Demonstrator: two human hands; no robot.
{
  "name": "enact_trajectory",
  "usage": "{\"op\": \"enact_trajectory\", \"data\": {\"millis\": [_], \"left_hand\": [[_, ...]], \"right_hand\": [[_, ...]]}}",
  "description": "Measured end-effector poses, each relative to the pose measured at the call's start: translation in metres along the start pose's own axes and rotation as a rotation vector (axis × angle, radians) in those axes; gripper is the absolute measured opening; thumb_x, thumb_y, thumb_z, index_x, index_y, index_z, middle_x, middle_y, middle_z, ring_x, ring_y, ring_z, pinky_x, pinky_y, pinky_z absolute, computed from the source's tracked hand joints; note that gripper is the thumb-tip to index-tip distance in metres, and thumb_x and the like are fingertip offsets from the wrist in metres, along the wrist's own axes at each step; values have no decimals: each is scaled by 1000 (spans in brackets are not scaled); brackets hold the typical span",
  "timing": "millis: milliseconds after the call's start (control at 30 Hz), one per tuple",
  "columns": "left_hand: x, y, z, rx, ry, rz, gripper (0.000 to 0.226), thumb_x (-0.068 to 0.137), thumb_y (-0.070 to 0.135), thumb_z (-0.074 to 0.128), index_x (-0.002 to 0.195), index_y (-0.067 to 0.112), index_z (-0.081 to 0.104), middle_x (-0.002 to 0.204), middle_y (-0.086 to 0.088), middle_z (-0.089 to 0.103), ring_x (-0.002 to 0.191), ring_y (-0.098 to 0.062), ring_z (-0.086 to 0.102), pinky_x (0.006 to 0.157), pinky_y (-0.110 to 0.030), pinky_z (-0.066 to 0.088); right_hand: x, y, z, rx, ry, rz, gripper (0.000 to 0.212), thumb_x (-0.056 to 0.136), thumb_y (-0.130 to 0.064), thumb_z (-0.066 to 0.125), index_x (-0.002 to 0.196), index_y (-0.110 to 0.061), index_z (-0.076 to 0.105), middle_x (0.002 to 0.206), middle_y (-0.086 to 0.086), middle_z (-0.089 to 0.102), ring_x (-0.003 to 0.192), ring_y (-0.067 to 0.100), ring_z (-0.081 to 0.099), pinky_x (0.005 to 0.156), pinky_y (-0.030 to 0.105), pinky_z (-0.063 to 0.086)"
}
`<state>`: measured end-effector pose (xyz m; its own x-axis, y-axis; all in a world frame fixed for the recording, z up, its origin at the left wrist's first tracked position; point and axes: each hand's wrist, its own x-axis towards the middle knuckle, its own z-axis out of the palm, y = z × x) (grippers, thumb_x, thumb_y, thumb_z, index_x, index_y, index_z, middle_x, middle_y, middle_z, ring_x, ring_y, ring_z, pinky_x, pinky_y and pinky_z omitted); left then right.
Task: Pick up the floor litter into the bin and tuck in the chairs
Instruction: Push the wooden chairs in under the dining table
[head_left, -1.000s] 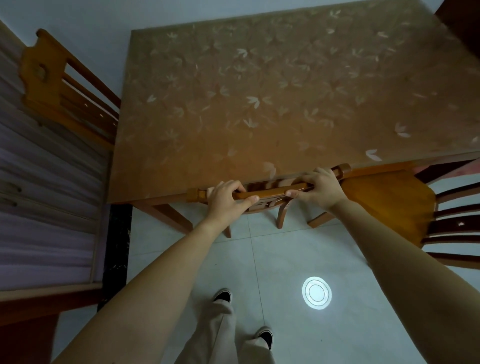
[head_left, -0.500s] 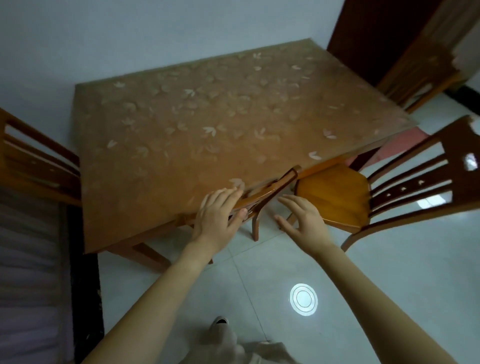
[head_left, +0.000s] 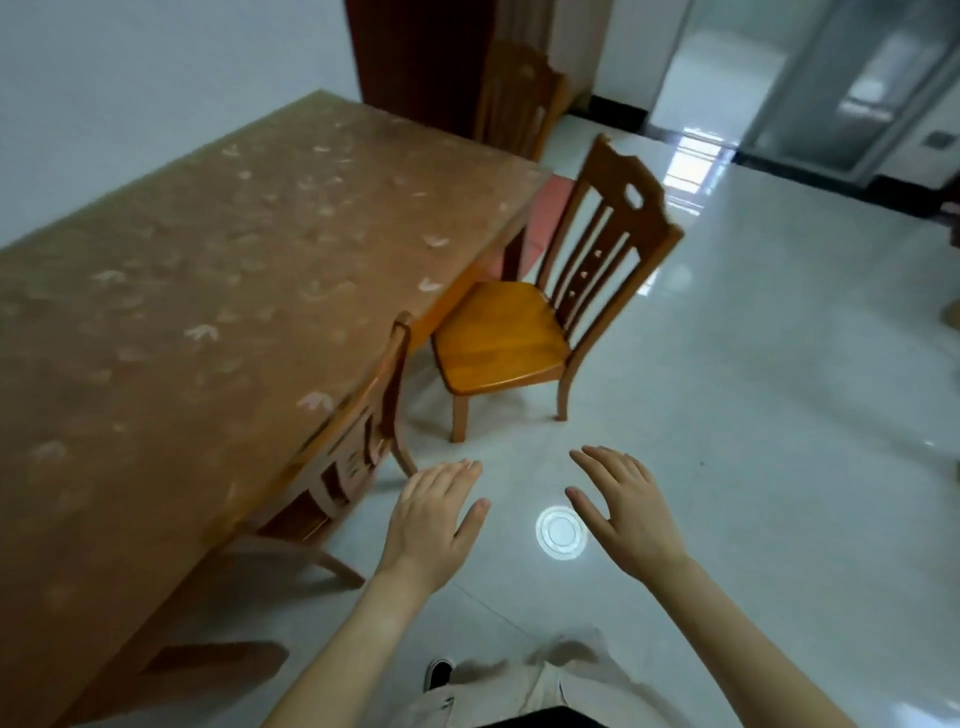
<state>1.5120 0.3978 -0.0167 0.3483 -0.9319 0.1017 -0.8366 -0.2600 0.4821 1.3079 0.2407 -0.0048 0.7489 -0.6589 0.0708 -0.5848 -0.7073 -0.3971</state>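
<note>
A wooden chair (head_left: 358, 436) stands pushed under the long table (head_left: 171, 312), its backrest against the table's edge. A second wooden chair (head_left: 524, 332) stands pulled out near the table's far corner, its seat only partly under the top. My left hand (head_left: 434, 525) hovers open just right of the tucked chair, touching nothing. My right hand (head_left: 623, 514) is open too, fingers spread, over the floor short of the second chair. No litter or bin shows.
A third chair (head_left: 519, 98) stands by the dark wooden door at the back. A round bright reflection (head_left: 561, 530) lies on the pale tiled floor between my hands. Wide open floor spreads to the right towards a glass door (head_left: 852, 88).
Both hands have let go of the near chair's backrest and pulled back, open. The view has swung right, bringing the second chair and open floor into sight.
</note>
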Motion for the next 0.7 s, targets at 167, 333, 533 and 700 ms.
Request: {"op": "enact_trajectory", "data": {"millis": [167, 333, 533, 700], "left_hand": [[52, 57, 17, -16, -48, 93, 67, 97, 57, 14, 131, 17, 56, 130, 1, 59, 123, -18, 52, 103, -38, 40], [113, 118, 54, 4, -41, 75, 73, 94, 63, 9, 131, 21, 55, 131, 3, 59, 123, -15, 52, 102, -32, 36], [180, 212, 107, -18, 1, 11, 70, 93, 63, 12, 130, 23, 56, 130, 4, 59, 122, -14, 53, 99, -29, 36], [235, 265, 133, -1, 10, 45, 59, 96, 56, 22, 130, 22, 56, 130, 5, 59, 123, -13, 52, 101, -31, 38]], "right_hand": [[-10, 60, -30, 6, 92, 110, 54, 97, -53, 36, 134, -19, 57, 135, -2, 58, 127, 18, 49, 110, 37, 32], [-4, 142, -61, 27, 148, 138, 53, 96, -52, 38, 131, -19, 59, 131, -2, 60, 124, 18, 52, 108, 38, 36], [15, 244, -116, 28, 139, 90, 53, 94, -52, 41, 130, -18, 59, 130, -2, 60, 123, 20, 51, 106, 39, 37], [43, 309, -163, -5, 149, 37, 52, 94, -50, 41, 130, -17, 59, 130, -1, 60, 123, 20, 50, 106, 38, 37]]}}
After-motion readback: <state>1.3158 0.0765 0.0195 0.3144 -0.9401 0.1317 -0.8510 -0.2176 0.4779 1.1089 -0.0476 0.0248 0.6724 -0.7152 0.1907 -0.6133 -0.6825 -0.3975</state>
